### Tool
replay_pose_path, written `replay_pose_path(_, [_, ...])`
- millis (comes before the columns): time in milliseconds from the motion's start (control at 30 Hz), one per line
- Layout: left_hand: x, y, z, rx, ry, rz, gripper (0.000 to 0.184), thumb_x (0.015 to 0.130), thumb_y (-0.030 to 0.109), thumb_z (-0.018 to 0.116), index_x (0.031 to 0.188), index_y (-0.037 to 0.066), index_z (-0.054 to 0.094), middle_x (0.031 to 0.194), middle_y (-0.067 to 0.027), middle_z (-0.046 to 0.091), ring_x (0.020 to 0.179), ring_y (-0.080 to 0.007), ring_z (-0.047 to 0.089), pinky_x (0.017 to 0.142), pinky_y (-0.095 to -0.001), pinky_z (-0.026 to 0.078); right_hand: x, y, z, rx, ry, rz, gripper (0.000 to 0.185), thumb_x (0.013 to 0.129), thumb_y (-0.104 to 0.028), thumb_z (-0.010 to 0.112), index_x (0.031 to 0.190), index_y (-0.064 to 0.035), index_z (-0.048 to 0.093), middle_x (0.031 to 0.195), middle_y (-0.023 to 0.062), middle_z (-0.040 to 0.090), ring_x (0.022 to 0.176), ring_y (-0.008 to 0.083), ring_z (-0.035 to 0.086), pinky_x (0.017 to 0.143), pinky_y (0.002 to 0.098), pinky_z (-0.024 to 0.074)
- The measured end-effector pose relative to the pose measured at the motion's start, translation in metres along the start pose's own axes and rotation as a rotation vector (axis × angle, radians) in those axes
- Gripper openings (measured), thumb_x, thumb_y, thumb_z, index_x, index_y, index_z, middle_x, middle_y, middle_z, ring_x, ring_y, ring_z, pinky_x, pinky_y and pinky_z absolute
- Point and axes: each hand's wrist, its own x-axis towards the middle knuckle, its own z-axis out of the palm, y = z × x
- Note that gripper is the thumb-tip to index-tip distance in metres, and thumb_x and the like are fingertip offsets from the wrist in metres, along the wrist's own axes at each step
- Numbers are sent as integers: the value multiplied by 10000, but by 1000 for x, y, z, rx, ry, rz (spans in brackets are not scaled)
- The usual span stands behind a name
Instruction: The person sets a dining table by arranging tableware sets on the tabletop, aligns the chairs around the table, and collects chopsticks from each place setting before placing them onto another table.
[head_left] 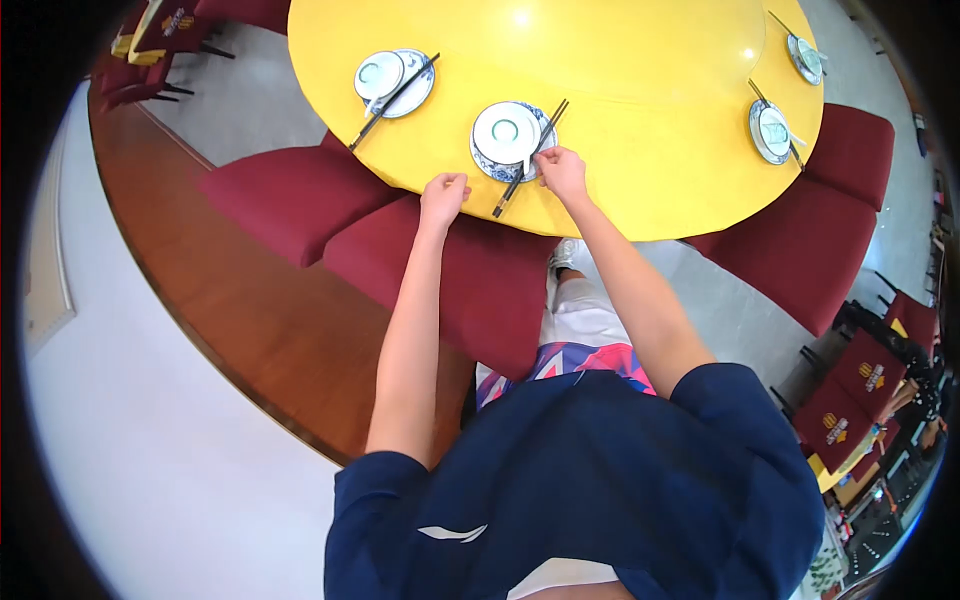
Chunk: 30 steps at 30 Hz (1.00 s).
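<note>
My right hand [562,172] is at the right rim of the nearest place setting, with its fingertips pinched at a pair of dark chopsticks [508,196]. The chopsticks slant across the right side of a blue-and-white plate [489,168]. On that plate sits a white bowl [504,132] with a green ring mark, and a white spoon [526,163] shows beside it. My left hand [444,198] is curled closed over the table's near edge, left of the plate, with nothing visible in it.
The round table has a yellow cloth [640,200] and a raised turntable. Another setting with a plate [412,100] and chopsticks [375,122] lies to the left; two more settings are at right. Dark red chairs [450,280] stand close against the table, before my legs.
</note>
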Motion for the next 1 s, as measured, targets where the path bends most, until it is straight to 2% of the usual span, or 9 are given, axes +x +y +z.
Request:
replay_pose_path(67, [-34,6,-17,15,47,74,316,925,260,580,1074,-11,645,899,-101,701,805,-155,654,705,-270,496,7,6,4,-14,-2,-31,227,856,-206,682,857,20,669,634,82,669,485,132,622,486,284,500])
replay_pose_path(133, [-81,17,-28,212,131,308,255,920,188,592,1070,-13,642,892,-108,701,806,-163,661,731,-286,510,7,12,5,-35,-18,-49,219,855,-198,681,854,21,670,627,81,667,489,132,625,496,290,505])
replay_pose_path(267, [-154,16,-42,419,212,488,167,911,99,582,1022,-10,641,871,-141,687,776,-191,661,719,-309,516,8,1,-1,22,-22,-15,226,858,-205,680,846,20,669,621,77,664,509,131,632,511,281,508])
replay_pose_path(367, [-187,12,-43,420,312,558,110,869,64,592,944,7,649,842,-137,663,764,-275,625,731,-376,500,-3,12,-5,49,-3,-13,258,865,-238,677,858,19,668,637,82,667,512,128,628,505,273,501])
replay_pose_path(467, [-197,2,-41,663,339,771,88,815,55,612,889,59,659,777,-75,645,721,-234,600,739,-355,453,-29,28,-23,137,23,-49,289,894,-276,657,900,13,656,652,70,646,487,112,578,464,260,452])
replay_pose_path(533, [-196,0,-40,634,354,788,89,793,62,622,873,78,659,745,-49,631,710,-208,596,743,-344,434,-56,43,-39,215,-17,-18,280,911,-277,640,920,3,649,651,55,621,473,100,541,439,250,409])
replay_pose_path(667, [-195,1,-50,613,281,760,77,789,76,626,852,99,664,736,-29,632,702,-198,596,741,-343,419,-122,78,-76,318,38,79,266,947,-270,586,943,-10,643,668,39,601,495,87,523,441,231,379])
replay_pose_path(767, [-195,1,-55,626,216,879,53,780,129,631,825,126,659,742,-16,644,704,-199,601,763,-347,402,-165,94,-93,328,201,219,288,976,-282,536,969,-11,634,692,39,595,520,84,516,468,220,386])
replay_pose_path(1000, [-180,-23,-93,566,-67,1123,97,802,207,639,836,120,664,779,-23,625,778,-199,589,746,-360,411,-231,8,-35,387,471,182,298,984,-279,505,989,-8,629,689,36,584,538,91,533,493,227,404])
